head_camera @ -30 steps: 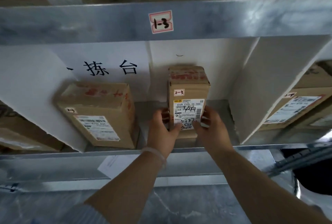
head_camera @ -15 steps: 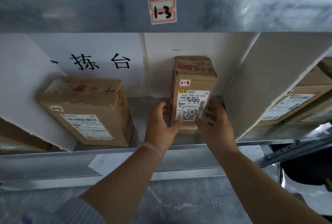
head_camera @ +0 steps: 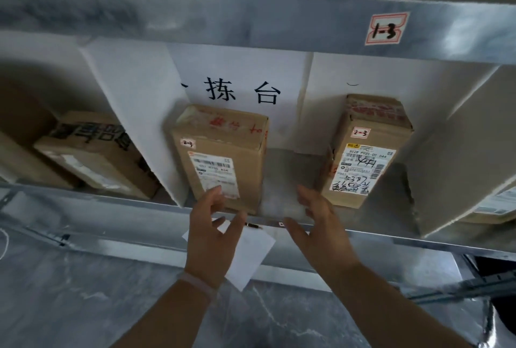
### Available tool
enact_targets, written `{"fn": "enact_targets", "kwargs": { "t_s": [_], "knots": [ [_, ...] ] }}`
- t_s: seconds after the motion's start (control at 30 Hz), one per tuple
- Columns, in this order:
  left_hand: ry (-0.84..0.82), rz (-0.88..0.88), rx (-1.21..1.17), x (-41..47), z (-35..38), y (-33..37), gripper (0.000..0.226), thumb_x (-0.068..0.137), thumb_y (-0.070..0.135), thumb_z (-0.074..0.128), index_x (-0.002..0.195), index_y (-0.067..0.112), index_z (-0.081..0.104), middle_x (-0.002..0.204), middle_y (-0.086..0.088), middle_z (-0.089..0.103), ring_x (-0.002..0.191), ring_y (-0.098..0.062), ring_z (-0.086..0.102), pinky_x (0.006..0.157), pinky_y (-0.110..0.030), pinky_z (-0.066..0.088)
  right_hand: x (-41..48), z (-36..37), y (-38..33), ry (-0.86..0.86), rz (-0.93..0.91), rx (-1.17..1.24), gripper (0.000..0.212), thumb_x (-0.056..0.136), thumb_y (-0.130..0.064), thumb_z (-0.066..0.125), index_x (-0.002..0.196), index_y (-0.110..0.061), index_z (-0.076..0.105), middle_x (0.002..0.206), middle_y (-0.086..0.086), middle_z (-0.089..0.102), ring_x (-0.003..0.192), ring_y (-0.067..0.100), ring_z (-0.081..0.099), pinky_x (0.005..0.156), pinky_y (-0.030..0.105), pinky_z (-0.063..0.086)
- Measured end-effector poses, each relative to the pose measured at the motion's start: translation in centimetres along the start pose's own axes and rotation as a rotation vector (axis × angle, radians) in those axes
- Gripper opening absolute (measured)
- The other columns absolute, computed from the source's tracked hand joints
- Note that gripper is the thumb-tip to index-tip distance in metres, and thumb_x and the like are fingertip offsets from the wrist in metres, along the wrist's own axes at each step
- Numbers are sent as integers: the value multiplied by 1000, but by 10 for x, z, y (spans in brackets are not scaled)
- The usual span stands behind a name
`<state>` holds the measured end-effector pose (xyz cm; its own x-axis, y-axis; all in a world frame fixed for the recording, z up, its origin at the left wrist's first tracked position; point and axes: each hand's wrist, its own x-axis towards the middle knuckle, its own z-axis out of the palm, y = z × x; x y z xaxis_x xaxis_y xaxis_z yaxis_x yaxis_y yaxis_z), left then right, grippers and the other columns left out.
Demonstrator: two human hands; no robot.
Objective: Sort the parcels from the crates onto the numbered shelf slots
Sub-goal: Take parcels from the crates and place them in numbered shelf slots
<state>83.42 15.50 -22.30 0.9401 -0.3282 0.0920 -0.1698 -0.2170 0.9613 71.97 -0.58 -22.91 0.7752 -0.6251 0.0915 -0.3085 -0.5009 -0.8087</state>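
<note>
A tall cardboard parcel with a small "2-3" sticker and a white shipping label stands upright in the shelf slot, at its right side. A second brown parcel, also stickered "2-3", stands at the slot's left side. My left hand is spread open just in front of that second parcel's lower edge, holding nothing. My right hand is open too, fingers straight, at the shelf's front lip between the two parcels, clear of the tall one. A "1-3" tag is stuck on the metal beam above.
White divider boards wall the slot on both sides. Another carton lies in the slot to the left, more parcels at the far right. A white paper sheet lies under the shelf lip, over a grey surface.
Both hands have let go of the tall parcel and drawn back toward the shelf's front edge, moving left. The parcel stays standing in the slot. The view has swung left.
</note>
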Motion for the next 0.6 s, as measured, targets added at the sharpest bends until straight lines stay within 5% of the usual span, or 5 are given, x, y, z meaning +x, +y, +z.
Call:
{"fn": "enact_targets", "kwargs": {
  "t_s": [0.3, 0.6],
  "knots": [
    [90, -2, -36, 37, -18, -6, 75, 80, 0, 78, 143, 4, 38, 137, -14, 53, 129, -28, 52, 103, -53, 48, 44, 43, -32, -37, 71, 114, 89, 76, -47, 79, 143, -46, 20, 139, -14, 43, 124, 8, 47, 103, 36, 45],
    [62, -102, 3, 67, 0, -11, 49, 83, 14, 78, 121, 1, 51, 127, -20, 54, 114, -36, 56, 96, -50, 51, 63, 45, -31, 58, 112, 248, 63, 79, -28, 78, 133, -39, 46, 125, -19, 59, 112, 0, 57, 83, 13, 48]
  ]
}}
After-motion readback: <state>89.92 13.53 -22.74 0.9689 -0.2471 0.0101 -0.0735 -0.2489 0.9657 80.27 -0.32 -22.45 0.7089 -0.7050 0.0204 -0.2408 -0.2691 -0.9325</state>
